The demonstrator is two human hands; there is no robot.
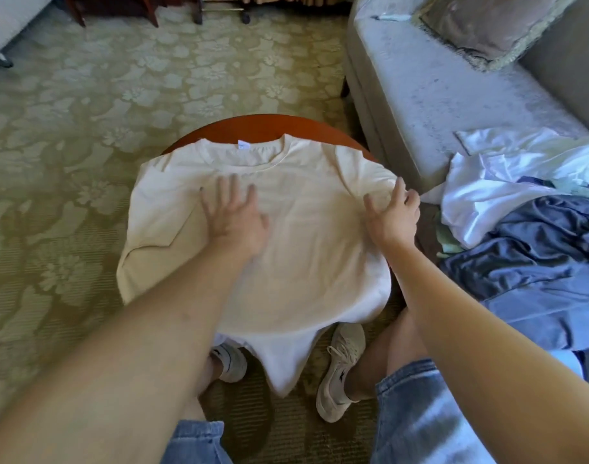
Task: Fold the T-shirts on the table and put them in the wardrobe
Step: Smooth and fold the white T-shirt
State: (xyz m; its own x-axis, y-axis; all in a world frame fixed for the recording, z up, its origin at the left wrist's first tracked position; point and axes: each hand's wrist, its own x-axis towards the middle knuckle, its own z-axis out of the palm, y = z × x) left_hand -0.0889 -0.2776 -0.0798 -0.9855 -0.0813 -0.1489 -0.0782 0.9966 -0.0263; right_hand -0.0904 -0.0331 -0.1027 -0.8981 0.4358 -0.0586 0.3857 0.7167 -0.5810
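A cream T-shirt [303, 236] lies spread face up over a small round wooden table [253, 127], collar at the far side, hem hanging over the near edge. My left hand [234, 216] presses flat on the chest with fingers spread. My right hand [391, 214] rests with straight fingers on the shirt's right sleeve at the table's right edge. The left sleeve drapes over the table's left side.
A grey sofa [437, 82] stands right of the table, with a pile of white and blue garments [527, 209] on its seat and a cushion [487, 21] at the back. Patterned carpet [85, 128] surrounds the table. My shoes [340, 370] are beneath it.
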